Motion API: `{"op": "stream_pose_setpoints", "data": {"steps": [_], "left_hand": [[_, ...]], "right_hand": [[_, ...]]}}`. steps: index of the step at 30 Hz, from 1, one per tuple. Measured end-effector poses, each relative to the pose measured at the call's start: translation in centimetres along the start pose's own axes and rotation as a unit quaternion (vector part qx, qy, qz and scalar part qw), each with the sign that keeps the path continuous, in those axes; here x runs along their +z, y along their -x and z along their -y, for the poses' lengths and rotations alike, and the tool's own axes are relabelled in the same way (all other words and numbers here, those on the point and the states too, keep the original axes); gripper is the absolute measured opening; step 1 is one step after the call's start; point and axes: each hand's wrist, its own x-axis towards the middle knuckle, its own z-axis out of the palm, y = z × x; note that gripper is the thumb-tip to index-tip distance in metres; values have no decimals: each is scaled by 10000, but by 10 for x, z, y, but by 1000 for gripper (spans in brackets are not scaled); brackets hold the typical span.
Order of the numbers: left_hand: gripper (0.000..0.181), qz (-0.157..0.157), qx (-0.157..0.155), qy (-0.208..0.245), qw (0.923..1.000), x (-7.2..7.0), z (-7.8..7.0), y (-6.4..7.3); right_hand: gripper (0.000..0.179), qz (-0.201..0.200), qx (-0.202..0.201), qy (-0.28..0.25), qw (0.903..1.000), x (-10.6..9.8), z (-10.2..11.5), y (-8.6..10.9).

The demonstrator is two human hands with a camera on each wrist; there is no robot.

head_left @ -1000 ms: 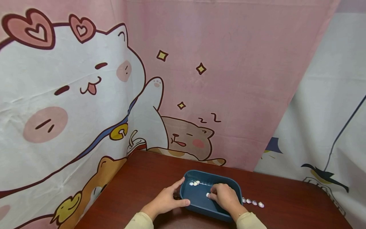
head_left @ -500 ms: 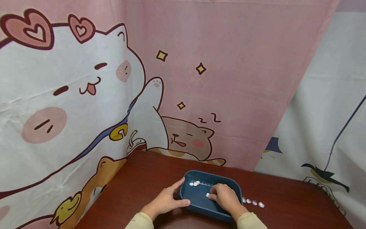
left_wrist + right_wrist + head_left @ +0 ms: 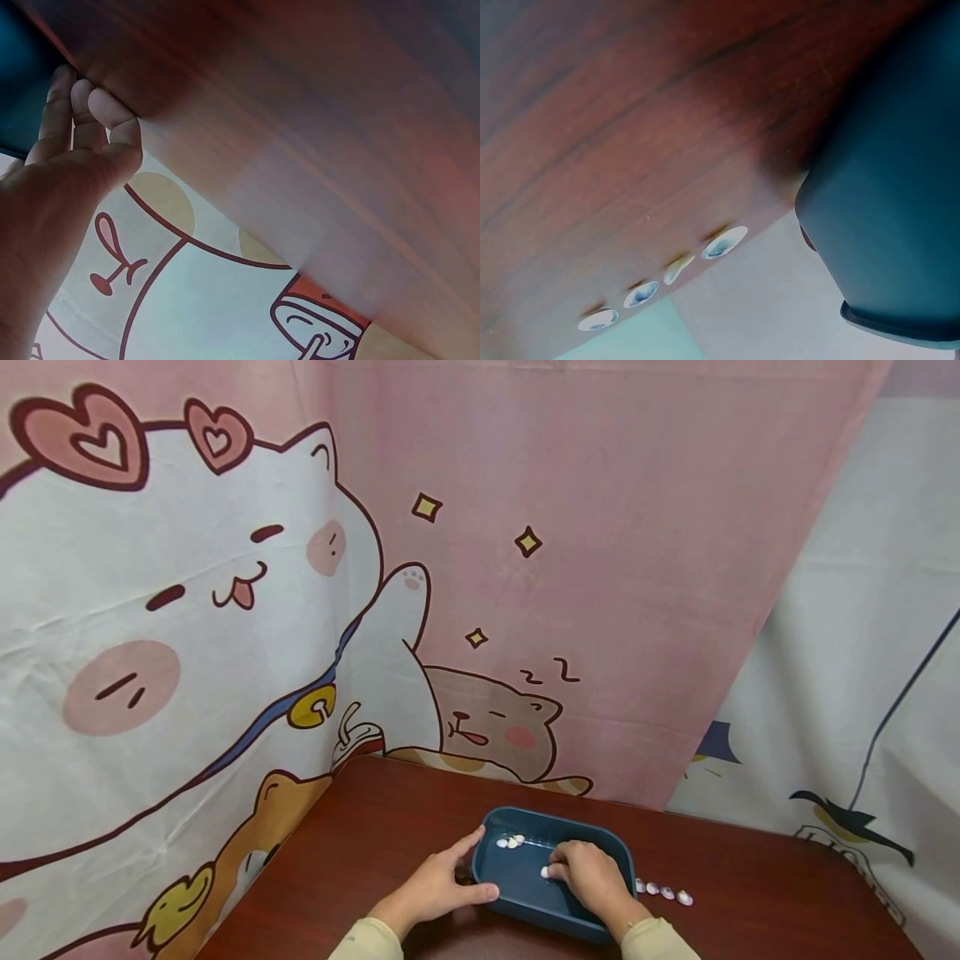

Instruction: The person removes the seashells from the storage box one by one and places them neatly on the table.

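- Two dark letters "Z" (image 3: 564,669) float on the pink cloth (image 3: 637,527) above a dozing brown animal (image 3: 498,722), and they read cleanly!
- Over at the right, outlined lettering (image 3: 817,835) sits by a printed penguin (image 3: 855,822), too small to make out.
- Below runs the worktop (image 3: 405,814), glossy reddish-brown wood, meeting the printed cloth along its far edge.
- A big white cat (image 3: 225,527) with hearts on its head fills the left side.
- To the action: the right hand (image 3: 592,877) has its grip pinched on a white shell (image 3: 545,872), inside the blue tray (image 3: 513,868)!
- The left hand (image 3: 438,885) spreads its thumb and fingers around the tray's near left corner, touching it.
- Small pale shells (image 3: 513,842) cluster at the tray's far left; four more shells (image 3: 667,892) line up on the wood, right of it.
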Motion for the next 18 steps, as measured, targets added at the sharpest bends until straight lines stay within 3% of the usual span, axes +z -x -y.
{"op": "stream_pose_setpoints", "data": {"steps": [11, 18], "left_hand": [[99, -17, -6, -37, 10000, 1, 0, -1], [99, -33, -62, -30, 10000, 1, 0, -1]], "right_hand": [[10, -49, 69, -209, 9997, 0, -4, -1], [10, -412, 69, -1182, 9921, -12, -5, 1]]}}
